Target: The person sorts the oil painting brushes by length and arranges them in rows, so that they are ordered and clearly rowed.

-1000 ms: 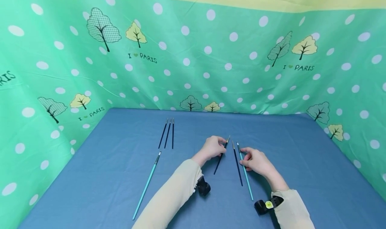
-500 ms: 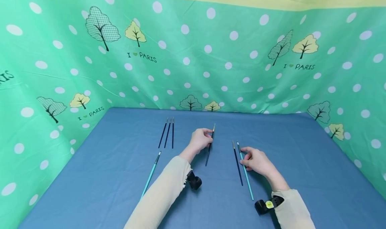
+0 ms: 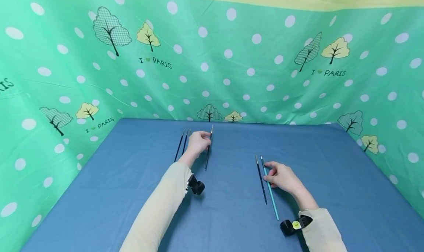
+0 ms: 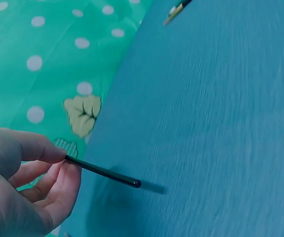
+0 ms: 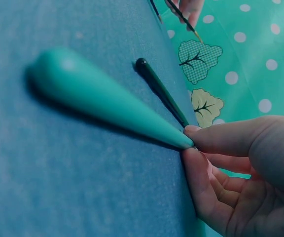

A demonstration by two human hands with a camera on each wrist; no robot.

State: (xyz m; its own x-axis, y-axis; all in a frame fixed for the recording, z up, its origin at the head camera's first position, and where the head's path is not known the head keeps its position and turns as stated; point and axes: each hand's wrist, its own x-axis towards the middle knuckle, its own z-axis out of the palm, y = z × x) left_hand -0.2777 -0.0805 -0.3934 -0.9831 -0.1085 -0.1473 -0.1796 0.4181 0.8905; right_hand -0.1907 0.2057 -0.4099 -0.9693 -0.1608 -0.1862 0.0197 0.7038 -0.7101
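Observation:
My left hand (image 3: 198, 142) pinches a thin black paintbrush (image 3: 208, 154) with its bristles pointing away; in the left wrist view the rounded handle end (image 4: 112, 174) sticks out over the table, its shadow beside it. Thumb and fingertips of my right hand (image 3: 282, 177) pinch a longer turquoise paintbrush (image 3: 272, 200), which lies along the table. Just left of that brush lies a dark paintbrush (image 3: 261, 182), also seen in the right wrist view. Close to my left hand are more dark paintbrushes (image 3: 179, 147), partly covered by the hand.
A blue cloth (image 3: 232, 207) covers the table. Behind it and at both sides hangs a green dotted curtain (image 3: 185, 86) with printed trees. Small black cameras (image 3: 197, 187) sit on both wrists. The left sleeve (image 3: 159, 204) crosses the left half of the table.
My left hand has carried the black paintbrush left and farther back, towards the dark paintbrushes. The left sleeve now covers the second turquoise paintbrush. My right hand has stayed in place.

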